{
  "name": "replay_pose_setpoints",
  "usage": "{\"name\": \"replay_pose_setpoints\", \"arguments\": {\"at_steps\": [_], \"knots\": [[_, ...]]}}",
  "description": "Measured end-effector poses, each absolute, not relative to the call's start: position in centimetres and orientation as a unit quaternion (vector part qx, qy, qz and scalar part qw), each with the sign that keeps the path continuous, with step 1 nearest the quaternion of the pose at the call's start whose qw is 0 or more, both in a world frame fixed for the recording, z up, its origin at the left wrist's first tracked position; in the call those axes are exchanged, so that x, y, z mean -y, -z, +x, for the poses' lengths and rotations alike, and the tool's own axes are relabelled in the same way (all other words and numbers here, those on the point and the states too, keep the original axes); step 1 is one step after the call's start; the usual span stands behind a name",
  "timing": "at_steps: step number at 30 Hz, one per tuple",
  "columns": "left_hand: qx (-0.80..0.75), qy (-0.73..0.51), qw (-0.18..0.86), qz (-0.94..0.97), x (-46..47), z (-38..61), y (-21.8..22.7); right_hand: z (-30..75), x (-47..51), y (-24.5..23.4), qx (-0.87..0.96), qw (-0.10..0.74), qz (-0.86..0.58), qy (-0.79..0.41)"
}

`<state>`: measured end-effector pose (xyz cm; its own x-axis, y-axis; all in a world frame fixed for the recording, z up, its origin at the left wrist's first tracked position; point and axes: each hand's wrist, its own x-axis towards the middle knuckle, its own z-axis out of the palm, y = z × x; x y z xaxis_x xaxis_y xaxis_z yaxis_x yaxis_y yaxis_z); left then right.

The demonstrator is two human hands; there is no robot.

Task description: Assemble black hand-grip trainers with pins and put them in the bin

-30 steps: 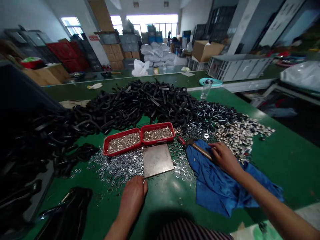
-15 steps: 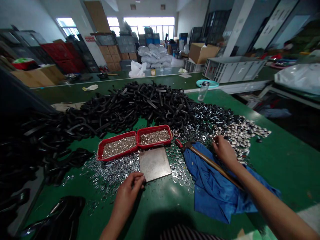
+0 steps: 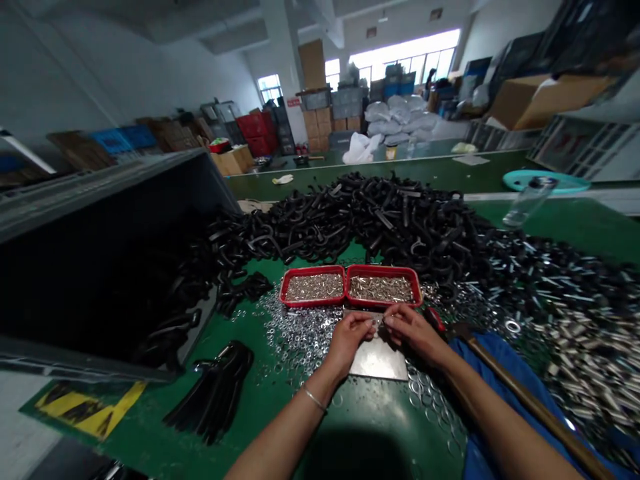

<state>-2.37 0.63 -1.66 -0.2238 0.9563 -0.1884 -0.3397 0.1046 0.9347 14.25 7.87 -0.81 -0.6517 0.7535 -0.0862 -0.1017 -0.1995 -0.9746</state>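
My left hand [image 3: 347, 343] and my right hand [image 3: 410, 333] meet above the far edge of a square steel plate [image 3: 377, 361], and their fingertips pinch a small silver piece [image 3: 380, 321] too hidden to identify. Just beyond them lies a red two-compartment tray [image 3: 350, 287] filled with small metal parts. Loose steel washers [image 3: 295, 340] are scattered around the plate. To my right, a wooden-handled hammer [image 3: 530, 400] rests on a blue cloth [image 3: 505, 367]. A large heap of black U-shaped bolts [image 3: 385, 220] rises behind the tray.
Silver metal sleeves [image 3: 590, 353] spread across the green table [image 3: 565, 233] at right. A black bin [image 3: 100, 267] stands at left, with a bundle of black bolts [image 3: 215, 393] in front. A glass jar [image 3: 530, 201] lies beyond the heap.
My view has turned left, showing more of the black bin. My right hand has moved left from the sleeves to meet my left hand over the plate, and both now pinch a small piece.
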Motion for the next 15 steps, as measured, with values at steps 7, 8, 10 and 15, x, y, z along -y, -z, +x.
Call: {"name": "replay_pose_setpoints", "arguments": {"at_steps": [7, 8, 10, 15], "knots": [[-0.499, -0.585, 0.559, 0.31, -1.0, -0.6, 1.7, 15.0, -8.0, 1.8, 0.469, 0.293, -0.282, -0.784], [-0.493, -0.587, 0.566, 0.303, -1.1, -0.3, 1.7, 15.1, -8.1, 1.8, 0.447, 0.296, -0.284, -0.795], [-0.48, -0.596, 0.575, 0.291, -1.1, 0.0, 1.7, 15.4, -8.1, 1.7, 0.408, 0.297, -0.288, -0.814], [-0.468, -0.606, 0.554, 0.327, -0.2, -0.2, 1.5, 15.8, -7.6, 1.5, 0.42, 0.245, -0.289, -0.825]]}}
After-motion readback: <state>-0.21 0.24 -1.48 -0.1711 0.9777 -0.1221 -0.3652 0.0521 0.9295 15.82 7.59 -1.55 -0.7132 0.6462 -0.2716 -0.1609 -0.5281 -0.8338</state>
